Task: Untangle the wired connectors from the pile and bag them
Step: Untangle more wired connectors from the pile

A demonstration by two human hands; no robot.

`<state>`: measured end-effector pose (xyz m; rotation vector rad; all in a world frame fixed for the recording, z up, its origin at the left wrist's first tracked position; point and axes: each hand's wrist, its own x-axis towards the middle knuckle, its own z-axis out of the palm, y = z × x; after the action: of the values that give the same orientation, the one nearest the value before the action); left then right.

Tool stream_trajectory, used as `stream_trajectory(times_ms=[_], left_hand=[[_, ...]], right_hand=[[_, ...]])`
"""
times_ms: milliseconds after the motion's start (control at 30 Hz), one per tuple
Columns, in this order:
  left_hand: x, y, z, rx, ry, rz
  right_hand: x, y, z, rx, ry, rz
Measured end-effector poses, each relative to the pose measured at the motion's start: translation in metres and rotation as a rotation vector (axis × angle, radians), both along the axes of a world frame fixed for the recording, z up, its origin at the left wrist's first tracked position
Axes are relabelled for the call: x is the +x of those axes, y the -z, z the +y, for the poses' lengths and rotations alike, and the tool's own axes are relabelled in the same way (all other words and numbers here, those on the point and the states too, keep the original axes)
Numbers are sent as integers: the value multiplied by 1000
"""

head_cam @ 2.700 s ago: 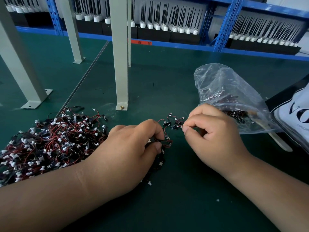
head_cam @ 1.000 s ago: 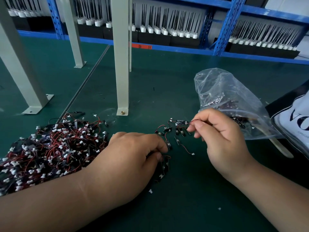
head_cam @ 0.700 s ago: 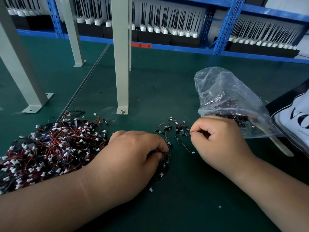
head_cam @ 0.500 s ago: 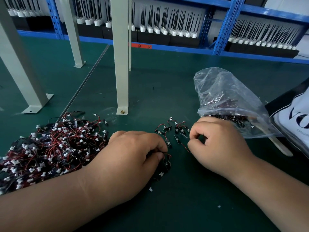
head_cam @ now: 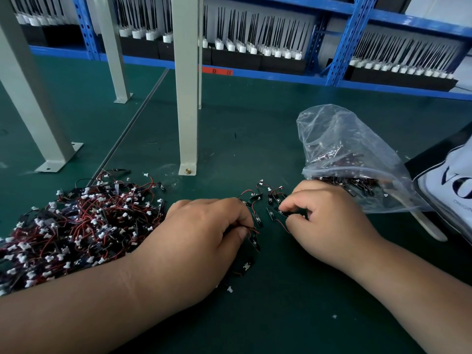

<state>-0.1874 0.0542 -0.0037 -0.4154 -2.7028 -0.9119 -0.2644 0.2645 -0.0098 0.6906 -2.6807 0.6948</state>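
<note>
At the near centre of the green mat [head_cam: 293, 318], the left hand [head_cam: 201, 236] is laid knuckles up, its fingers curled round a small bunch of wired connectors [head_cam: 251, 241]; red wire and black pieces are seen at the thumb and under the palm. Just right of it, the right hand [head_cam: 329, 221] is held with fingers bent, thumb and forefinger pinched on one black piece [head_cam: 282, 213]. That piece is counted at the near edge of a loose cluster [head_cam: 265, 198] of connectors spread on the mat between the two hands. One white plug [head_cam: 229, 289] is noted lying alone near the left wrist.

To the left, the pile [head_cam: 81, 221] of tangled red and black leads with white plugs is heaped against the left hand and forearm.

Just beyond the right hand, a clear plastic bag [head_cam: 344, 149] is lain on its side, its mouth turned toward the hand, with connectors gathered inside. A pale flat stick [head_cam: 429, 226] is seen near its right edge, and a white printed bag [head_cam: 457, 185] is cut off at the right margin.

Farther off, a grey post [head_cam: 187, 98] is bolted to the mat. Along the far side, a blue rack [head_cam: 352, 39] is stocked with black trays of antennas [head_cam: 255, 34] on white bases.
</note>
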Motion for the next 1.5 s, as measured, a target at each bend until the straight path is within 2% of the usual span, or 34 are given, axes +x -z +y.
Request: stream_trajectory(times_ms=[333,500,733,933,1033,1133,1300,1500], left_hand=[[0,-2,1,-1,1,-22],[0,-3,1,-5,9,-13],[0,-3,1,-17,7,-20],[0,-8,2,-18,22,-32],[1,-8,2,-17,28,-37],[1,-7,2,-17,29,-33],[1,-5,2,-18,22,-23],[0,-6,1,14,30,-14]], right_hand=[[4,1,-2,-52,11,17],[3,2,-1,41,41,-25],[1,5,-2,60,-55,5],[7,3,-3,-31,-160,28],[7,2,-2,-56,-96,52],[5,2,-2,-24,-58,32],[10,1,-6,67,-123,-55],[14,-3,-7,-28,-188,88]])
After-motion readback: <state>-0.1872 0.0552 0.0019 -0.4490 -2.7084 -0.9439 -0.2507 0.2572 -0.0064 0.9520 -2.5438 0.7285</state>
